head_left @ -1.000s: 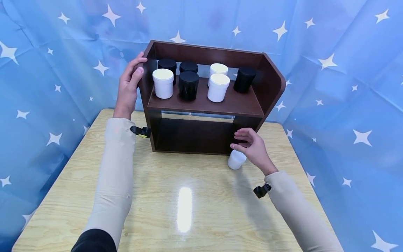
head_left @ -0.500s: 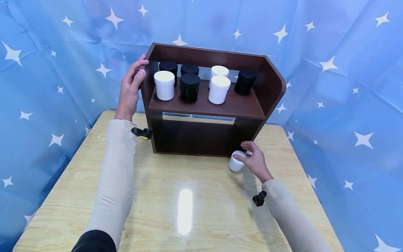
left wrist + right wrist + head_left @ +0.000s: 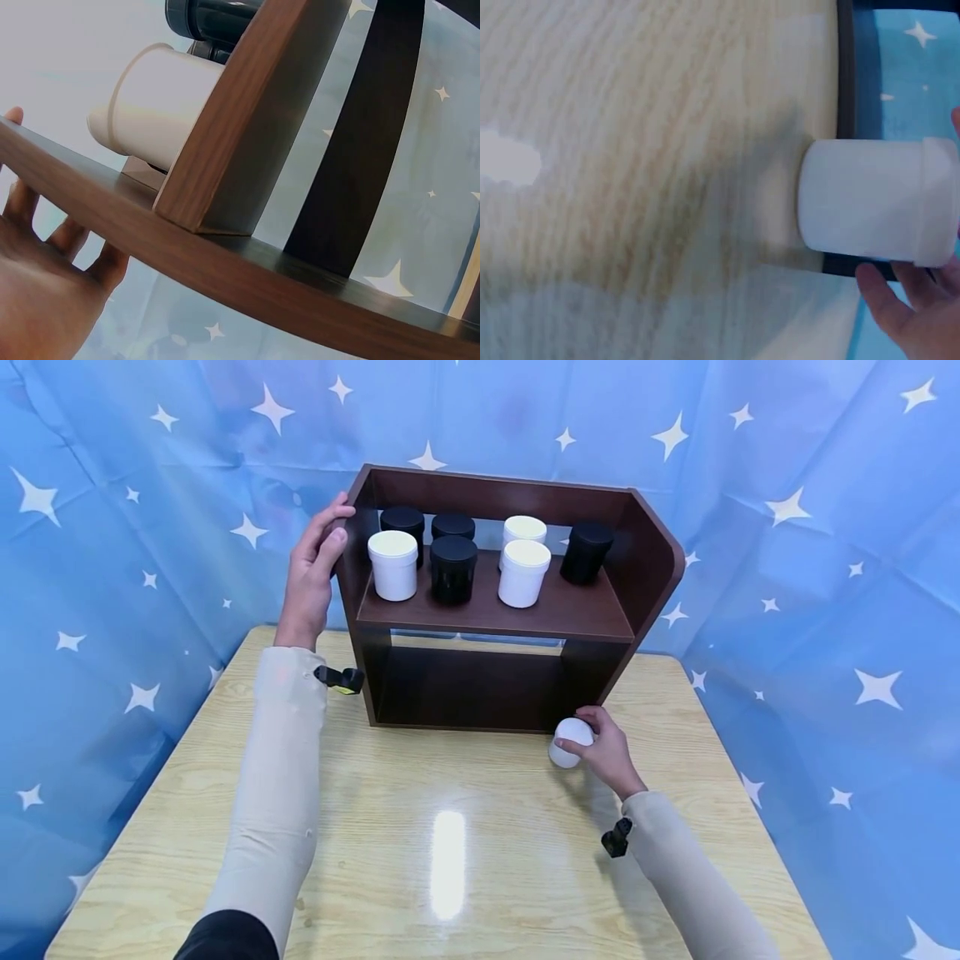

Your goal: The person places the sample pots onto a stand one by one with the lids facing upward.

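Observation:
My right hand (image 3: 611, 756) holds a white lidded jar (image 3: 573, 728), thumb in front and fingers behind. The jar stands upright on the table at the front right foot of a dark brown two-tier shelf (image 3: 465, 618). In the right wrist view, fingertips show on both sides of the jar's lid (image 3: 939, 202). My left hand (image 3: 307, 572) rests against the shelf's left side panel (image 3: 150, 229), with fairly straight fingers along the outer face and one fingertip showing past its edge.
On the upper tier stand several black jars (image 3: 453, 572) and three white jars (image 3: 393, 568). The lower tier (image 3: 472, 685) sits level with the pale wooden table (image 3: 375, 827). A blue star-patterned curtain (image 3: 810, 610) surrounds the table.
My right hand has come down from above the white jar and closed around it. The jar has shifted slightly. My left hand stays at the side panel while the head view moves a little.

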